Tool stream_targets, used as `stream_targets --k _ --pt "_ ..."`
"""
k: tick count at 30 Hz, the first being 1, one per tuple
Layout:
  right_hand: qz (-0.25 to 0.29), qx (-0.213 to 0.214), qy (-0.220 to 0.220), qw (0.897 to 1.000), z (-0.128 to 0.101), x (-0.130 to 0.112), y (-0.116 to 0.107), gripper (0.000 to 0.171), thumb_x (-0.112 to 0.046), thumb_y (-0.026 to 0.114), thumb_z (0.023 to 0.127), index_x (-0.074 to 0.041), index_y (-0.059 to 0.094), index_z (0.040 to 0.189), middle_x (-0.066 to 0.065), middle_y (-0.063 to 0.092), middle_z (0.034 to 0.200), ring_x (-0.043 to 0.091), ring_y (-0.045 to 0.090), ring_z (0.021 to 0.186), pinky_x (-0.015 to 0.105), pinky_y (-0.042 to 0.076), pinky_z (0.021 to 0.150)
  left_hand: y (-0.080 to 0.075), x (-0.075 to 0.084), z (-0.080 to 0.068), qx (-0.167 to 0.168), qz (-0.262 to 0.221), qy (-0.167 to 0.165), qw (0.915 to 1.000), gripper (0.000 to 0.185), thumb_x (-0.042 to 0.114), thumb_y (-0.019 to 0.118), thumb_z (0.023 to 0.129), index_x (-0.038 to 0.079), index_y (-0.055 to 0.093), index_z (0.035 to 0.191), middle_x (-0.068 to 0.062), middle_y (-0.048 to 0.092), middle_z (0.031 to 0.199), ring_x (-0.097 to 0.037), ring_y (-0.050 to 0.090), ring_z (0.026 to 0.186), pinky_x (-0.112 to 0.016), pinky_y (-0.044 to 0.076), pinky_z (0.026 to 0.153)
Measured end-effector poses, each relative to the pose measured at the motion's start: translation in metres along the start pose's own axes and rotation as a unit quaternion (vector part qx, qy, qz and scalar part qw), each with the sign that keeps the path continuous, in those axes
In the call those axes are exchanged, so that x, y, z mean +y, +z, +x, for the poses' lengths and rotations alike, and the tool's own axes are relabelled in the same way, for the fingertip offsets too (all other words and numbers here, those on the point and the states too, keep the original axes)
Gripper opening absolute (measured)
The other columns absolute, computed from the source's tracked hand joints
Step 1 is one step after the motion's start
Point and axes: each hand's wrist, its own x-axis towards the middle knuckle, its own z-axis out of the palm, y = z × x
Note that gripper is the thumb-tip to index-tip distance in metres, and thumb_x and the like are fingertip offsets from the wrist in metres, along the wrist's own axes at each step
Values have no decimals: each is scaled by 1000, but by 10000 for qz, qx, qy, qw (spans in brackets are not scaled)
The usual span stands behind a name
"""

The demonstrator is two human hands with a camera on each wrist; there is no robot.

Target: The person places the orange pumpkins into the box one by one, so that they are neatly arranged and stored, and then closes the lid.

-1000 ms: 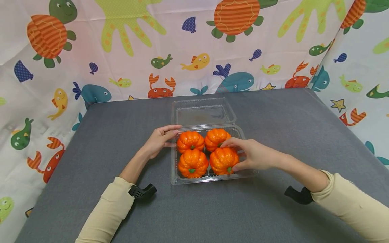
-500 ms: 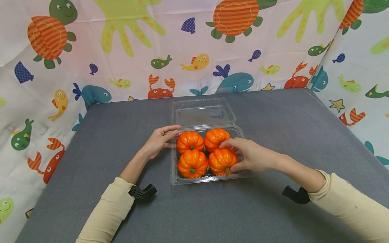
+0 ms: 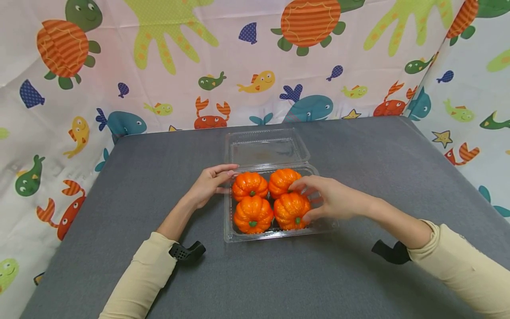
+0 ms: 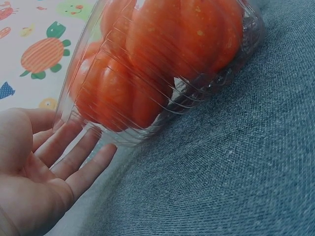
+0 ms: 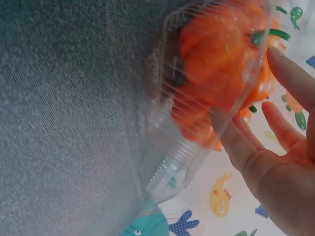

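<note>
A clear plastic clamshell box (image 3: 275, 235) stands mid-table, its lid (image 3: 266, 150) lying open behind it. Inside sit several small orange pumpkins. My right hand (image 3: 299, 202) spans the near-right pumpkin (image 3: 290, 209), fingers over its back and thumb at its front by the green stem. In the right wrist view that hand (image 5: 275, 147) lies against this pumpkin (image 5: 221, 54) at the box wall (image 5: 167, 162). My left hand (image 3: 229, 179) rests with straight fingers on the box's far left corner. Its wrist view shows the flat palm (image 4: 59, 162) beside the box wall (image 4: 162, 113).
A grey cloth covers the table (image 3: 358, 155). A curtain printed with sea animals (image 3: 239, 66) closes in the back and both sides. Black camera mounts (image 3: 187, 252) (image 3: 388, 253) sit under both wrists. Bare grey surface lies left, right and in front of the box.
The near-right pumpkin has shifted slightly left and back in the box. My right hand has risen a little over it. The left hand has stayed put.
</note>
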Motion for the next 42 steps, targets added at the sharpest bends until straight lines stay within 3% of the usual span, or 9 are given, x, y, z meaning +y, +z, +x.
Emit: stream_targets --k 6,11,16,21,29,35,39,42 --pt "184 196 312 9992 -2 0 -15 52 -19 74 85 -6 50 130 14 54 125 33 54 112 38 53 84 0 1 0 -8 1 38 10000 42 17 53 100 -2 48 137 -19 56 129 -19 60 105 -39 55 79" --pt "721 642 650 9932 0 8 -30 46 -17 68 90 -4 50 130 15 54 125 33 57 106 40 54 82 -3 2 -2 22 -37 104 9999 44 16 53 100 -3 44 139 -17 59 124 -19 61 105 -40 55 79" --pt "1473 1239 1124 9748 3 25 -41 47 -20 64 94 -2 45 133 19 50 126 37 55 108 45 52 83 -7 4 -2 81 -174 87 9998 51 17 52 100 2 34 145 -16 64 116 -22 62 104 -41 54 80" --pt "2350 1639 1614 9444 7 44 -48 54 -25 58 97 -1 36 139 18 38 137 39 43 122 43 49 91 -7 7 -2 249 -353 -86 9990 60 18 53 100 8 21 150 -12 67 111 -20 64 101 -40 55 79" --pt "3567 1195 2002 9047 20 71 -48 59 -21 45 103 3 16 149 26 24 146 34 38 125 41 44 98 -9 8 -4 199 -1005 -420 9938 60 15 48 101 6 17 152 -2 68 103 -14 65 97 -36 54 81" --pt "4194 1000 2078 8780 30 85 -45 58 -16 46 102 3 17 149 10 46 124 15 54 104 27 49 88 -10 8 -3 55 -1129 -594 9918 59 10 50 100 2 20 150 -15 60 125 -14 63 101 -36 53 84" --pt "4239 879 2042 8780 32 91 -43 56 -10 48 101 1 21 149 4 51 116 14 54 101 24 49 85 -9 8 -2 31 -1059 -658 9922 62 8 53 98 3 20 151 -20 51 134 -14 61 103 -34 53 84" --pt "4205 911 1974 8809 33 93 -43 55 -7 49 100 -4 25 148 6 46 121 16 52 101 25 49 84 -9 9 -1 95 -1052 -664 9922 63 7 54 97 5 21 151 -16 57 129 -14 62 102 -33 54 81"
